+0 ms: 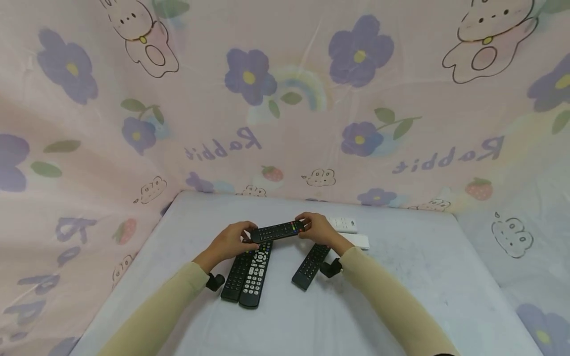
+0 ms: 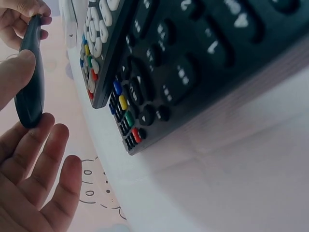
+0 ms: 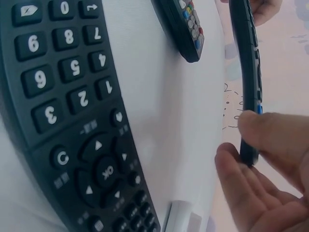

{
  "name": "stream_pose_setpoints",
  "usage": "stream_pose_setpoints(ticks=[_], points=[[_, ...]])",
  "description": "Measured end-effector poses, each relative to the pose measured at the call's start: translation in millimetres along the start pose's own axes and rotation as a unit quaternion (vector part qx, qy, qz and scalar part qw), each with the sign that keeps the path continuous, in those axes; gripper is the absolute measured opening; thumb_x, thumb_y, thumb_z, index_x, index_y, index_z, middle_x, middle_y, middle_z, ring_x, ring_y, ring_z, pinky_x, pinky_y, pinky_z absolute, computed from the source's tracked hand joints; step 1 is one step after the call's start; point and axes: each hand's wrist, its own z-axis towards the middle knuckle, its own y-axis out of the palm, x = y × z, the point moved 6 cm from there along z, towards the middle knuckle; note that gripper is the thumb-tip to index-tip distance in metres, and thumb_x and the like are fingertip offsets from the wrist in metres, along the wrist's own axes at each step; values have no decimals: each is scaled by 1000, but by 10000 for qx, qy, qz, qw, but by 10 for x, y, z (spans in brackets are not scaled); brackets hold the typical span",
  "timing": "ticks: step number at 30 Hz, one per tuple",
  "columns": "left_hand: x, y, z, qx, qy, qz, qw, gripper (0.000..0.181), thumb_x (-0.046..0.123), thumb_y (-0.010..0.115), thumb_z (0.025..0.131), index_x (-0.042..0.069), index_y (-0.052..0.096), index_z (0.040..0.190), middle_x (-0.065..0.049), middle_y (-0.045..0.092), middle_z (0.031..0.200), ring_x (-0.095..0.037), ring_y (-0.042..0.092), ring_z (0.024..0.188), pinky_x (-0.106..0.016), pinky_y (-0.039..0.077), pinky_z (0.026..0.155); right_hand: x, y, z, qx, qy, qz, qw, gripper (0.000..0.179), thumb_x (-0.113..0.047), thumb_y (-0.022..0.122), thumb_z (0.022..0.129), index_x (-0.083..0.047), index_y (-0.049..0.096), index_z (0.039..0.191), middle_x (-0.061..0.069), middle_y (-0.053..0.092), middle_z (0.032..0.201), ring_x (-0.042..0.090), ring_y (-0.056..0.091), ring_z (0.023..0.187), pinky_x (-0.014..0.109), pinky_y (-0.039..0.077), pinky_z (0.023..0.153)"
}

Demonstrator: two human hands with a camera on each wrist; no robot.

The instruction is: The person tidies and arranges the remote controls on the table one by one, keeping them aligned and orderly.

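Observation:
A black remote control (image 1: pixel 277 231) with coloured keys at its right end is held crosswise above the table by both hands. The left hand (image 1: pixel 230 241) pinches its left end between thumb and fingers. At the other end, the right hand (image 1: pixel 317 228) grips it with thumb on one face and fingertips on the other, seen in the right wrist view. Below the left hand lie two black remotes side by side, one with dark keys (image 1: pixel 235 278) and one with white keys (image 1: pixel 254 281). Another black remote (image 1: pixel 310 267) lies slantwise below the right hand.
Behind the right hand lie a white remote (image 1: pixel 345 225) and a second white object (image 1: pixel 358 241), both partly hidden by that hand. A white cloth (image 1: pixel 285 326) covers the table. Printed curtain (image 1: pixel 294 133) hangs along the table's back and sides.

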Motion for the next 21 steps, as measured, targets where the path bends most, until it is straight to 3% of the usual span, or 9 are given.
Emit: stream_pose_setpoints(ticks=[14, 21], points=[[53, 53, -38, 41, -32, 83, 10000, 50, 32, 82, 76, 22, 61, 122, 4, 65, 108, -9, 61, 87, -30, 50, 71, 73, -3, -48, -39, -77, 83, 9999, 51, -10, 77, 80, -7, 59, 127, 12, 67, 114, 16, 64, 87, 29, 53, 72], [79, 38, -57, 15, -48, 119, 9999, 50, 34, 82, 76, 23, 62, 121, 3, 66, 107, -9, 61, 87, -31, 52, 72, 77, -18, -36, -109, -61, 88, 9999, 50, -11, 77, 80, -11, 60, 127, 11, 66, 112, 16, 64, 90, 30, 54, 72]])
